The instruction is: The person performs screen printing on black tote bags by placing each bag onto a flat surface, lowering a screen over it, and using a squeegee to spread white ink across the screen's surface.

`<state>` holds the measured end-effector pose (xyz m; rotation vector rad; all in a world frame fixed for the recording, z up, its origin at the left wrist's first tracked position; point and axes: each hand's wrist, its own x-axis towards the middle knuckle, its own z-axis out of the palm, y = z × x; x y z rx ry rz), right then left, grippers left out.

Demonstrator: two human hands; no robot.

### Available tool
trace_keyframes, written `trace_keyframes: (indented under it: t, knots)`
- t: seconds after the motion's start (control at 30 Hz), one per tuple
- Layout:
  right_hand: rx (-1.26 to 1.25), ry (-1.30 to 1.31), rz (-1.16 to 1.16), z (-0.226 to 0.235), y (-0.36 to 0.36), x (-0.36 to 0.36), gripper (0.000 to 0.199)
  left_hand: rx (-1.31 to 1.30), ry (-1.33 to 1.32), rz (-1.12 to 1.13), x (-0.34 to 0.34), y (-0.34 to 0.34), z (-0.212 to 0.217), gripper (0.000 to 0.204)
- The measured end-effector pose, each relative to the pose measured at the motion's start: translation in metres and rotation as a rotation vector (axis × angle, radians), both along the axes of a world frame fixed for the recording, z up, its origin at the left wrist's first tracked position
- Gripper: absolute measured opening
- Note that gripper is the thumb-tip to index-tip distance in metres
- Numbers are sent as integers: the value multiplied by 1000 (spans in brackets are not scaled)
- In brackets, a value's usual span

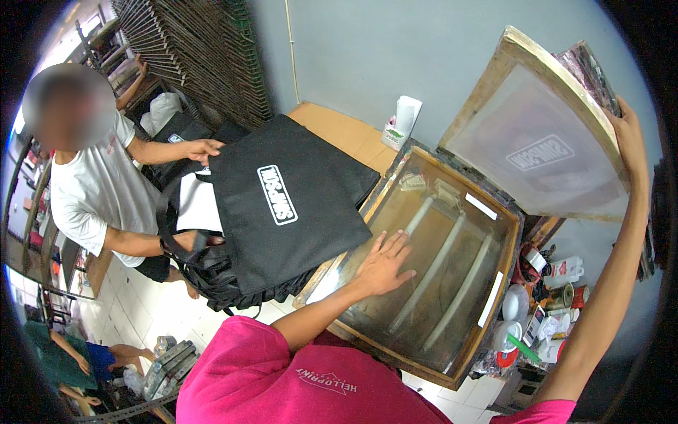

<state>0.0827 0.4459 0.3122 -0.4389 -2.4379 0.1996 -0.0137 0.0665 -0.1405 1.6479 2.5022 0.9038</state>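
My left hand [385,265] lies on the glass of a wooden-framed table [424,357], its fingers spread and nothing in them. Long tubes [427,272] show beneath the glass. With arm stretched out, my right hand [624,131] grips the edge of a screen-printing frame [480,106], which stands tilted up at the table's far side. Its pale mesh bears a printed mark. Left of the glass, a black fabric bag [289,205] with a white printed mark lies on a stack of similar bags. A co-worker's hand [205,150] touches its far corner.
A co-worker [106,184] in a white shirt stands at the left, beside the bags. Tubs, jars and bottles [537,318] crowd the right side of the table. A white holder [395,136] stands on the brown surface at the back. Metal racks [205,49] rise behind.
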Motion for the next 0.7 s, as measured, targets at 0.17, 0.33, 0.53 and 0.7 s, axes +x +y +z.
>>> trace_keyframes:
  t: [0.17, 0.33, 0.53, 0.7]
  knots:
    - [118, 88, -119, -3, 39, 5, 53, -32, 10, -7, 0, 3, 4, 61]
    - [69, 40, -131, 1, 24, -1, 52, 90, -21, 22, -2, 4, -4, 59]
    - [-6, -32, -52, -8, 15, -14, 61, 248, -219, 300, -71, -40, 6, 54]
    - [12, -4, -141, 4, 5, 1, 63, -169, 34, 580, -170, -69, -19, 90]
